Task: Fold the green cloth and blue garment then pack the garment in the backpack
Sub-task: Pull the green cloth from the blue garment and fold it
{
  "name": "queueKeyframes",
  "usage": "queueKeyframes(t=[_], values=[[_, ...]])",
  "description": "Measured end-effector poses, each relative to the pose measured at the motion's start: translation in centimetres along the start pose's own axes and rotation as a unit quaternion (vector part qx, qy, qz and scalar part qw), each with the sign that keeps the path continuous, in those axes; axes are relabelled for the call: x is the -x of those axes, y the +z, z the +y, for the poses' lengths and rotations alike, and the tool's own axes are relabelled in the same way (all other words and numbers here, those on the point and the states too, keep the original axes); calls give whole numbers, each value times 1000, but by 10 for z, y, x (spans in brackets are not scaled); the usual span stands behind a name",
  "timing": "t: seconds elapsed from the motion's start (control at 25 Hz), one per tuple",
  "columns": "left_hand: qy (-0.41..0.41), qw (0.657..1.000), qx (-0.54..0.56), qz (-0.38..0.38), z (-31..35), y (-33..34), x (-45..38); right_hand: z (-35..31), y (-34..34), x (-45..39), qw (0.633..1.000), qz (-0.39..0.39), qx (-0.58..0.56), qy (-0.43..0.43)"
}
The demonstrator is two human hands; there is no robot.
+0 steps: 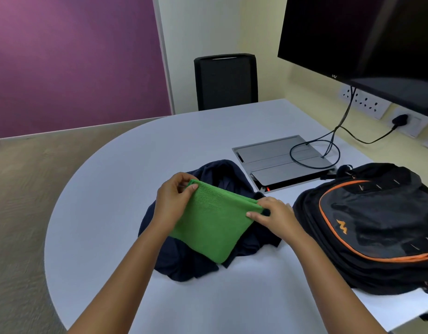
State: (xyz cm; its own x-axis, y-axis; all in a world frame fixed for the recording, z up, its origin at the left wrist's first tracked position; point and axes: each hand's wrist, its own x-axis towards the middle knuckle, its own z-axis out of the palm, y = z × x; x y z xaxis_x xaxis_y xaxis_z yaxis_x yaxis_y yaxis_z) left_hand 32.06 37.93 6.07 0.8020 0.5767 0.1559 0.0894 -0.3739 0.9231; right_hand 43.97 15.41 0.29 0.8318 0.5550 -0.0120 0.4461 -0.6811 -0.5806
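Observation:
The green cloth (213,222) hangs folded between both hands, just above the table's middle. My left hand (175,197) pinches its upper left corner, and my right hand (273,214) pinches its upper right corner. Under the cloth the dark blue garment (191,261) lies crumpled on the white table (111,213). To the right lies the black backpack (374,227) with orange trim, flat on the table and apart from both hands.
A grey cable box (280,157) is set into the table behind the garment, with black cables (338,131) looping over it. A large dark monitor (367,37) hangs at the upper right. A black chair (226,80) stands at the far edge.

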Motion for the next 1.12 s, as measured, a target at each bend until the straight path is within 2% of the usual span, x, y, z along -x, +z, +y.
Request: queueKeyframes(t=[0.08, 0.12, 0.2, 0.32, 0.4, 0.48, 0.52, 0.56, 0.6, 0.68, 0.72, 0.8, 0.92, 1.04, 1.12], values=[[-19, 999, 2, 37, -5, -2, 3, 0, -9, -1, 989, 32, -147, -14], [-23, 999, 9, 44, -8, -2, 4, -3, -15, 0, 978, 24, -208, -24], [-23, 998, 42, 35, -11, -4, 5, -11, -21, 0, 950, 6, -311, -38], [-23, 996, 89, 15, -11, -8, 5, -23, -29, 3, 893, 22, -448, -38], [-10, 994, 107, 21, -7, -9, 8, -29, -33, 4, 850, 23, -525, -42], [-1, 990, 142, 16, -2, -9, 10, -30, -35, 1, 783, 18, -619, -50], [-10, 985, 171, 9, -4, -8, 10, -28, -33, -2, 747, 9, -664, -35], [-36, 979, 201, 4, -13, -6, 7, -25, -26, -5, 728, -15, -685, 0], [-87, 970, 226, 8, -31, -1, 4, -23, -14, -7, 729, -60, -680, 50], [-233, 943, 236, 16, -75, 10, 8, -11, 28, -2, 754, -162, -609, 186], [-301, 924, 236, 14, -100, 15, 15, -1, 52, 5, 759, -186, -574, 246], [-391, 895, 216, -10, -138, 23, 41, 25, 99, 24, 775, -178, -515, 319], [-413, 890, 184, -64, -173, 21, 78, 48, 132, 52, 823, -144, -428, 345], [-394, 897, 162, -120, -176, 21, 85, 45, 126, 49, 894, -96, -331, 287], [-392, 901, 137, -126, -170, 29, 84, 44, 120, 39, 914, -66, -307, 256]])
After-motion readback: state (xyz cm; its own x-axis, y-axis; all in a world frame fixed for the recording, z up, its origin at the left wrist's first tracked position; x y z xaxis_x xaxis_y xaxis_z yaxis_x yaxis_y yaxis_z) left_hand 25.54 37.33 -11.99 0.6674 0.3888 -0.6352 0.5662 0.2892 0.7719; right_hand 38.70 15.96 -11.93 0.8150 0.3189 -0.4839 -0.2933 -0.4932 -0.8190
